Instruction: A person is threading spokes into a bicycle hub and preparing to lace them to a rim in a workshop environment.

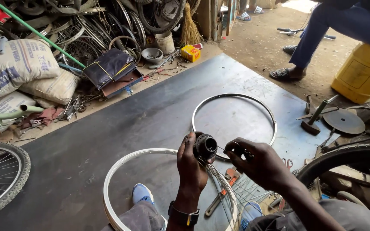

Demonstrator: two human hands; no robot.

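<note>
I see open dark sheet (120, 128) left of hands, free passage there. Near rim (120, 171) and far rim (236, 96) ring my work zone. Hammer (313, 119), disc (344, 122), tyre (343, 156) crowd right. Sacks (18, 68), wheel pile (86, 25) block far left.

Left hand (192, 164) grips a black wheel hub (206, 146), thin spokes (223, 188) hanging from it. Right hand (258, 164) pinches a spoke at the hub's right side. Two bare rims on a dark sheet: near rim (108, 184) under the hands, far rim (236, 96) beyond. Hammer (313, 119) right. Sacks (18, 68) and piled wheels far left. A seated person's leg (313, 38) far right, beside a yellow container (362, 75).
</note>
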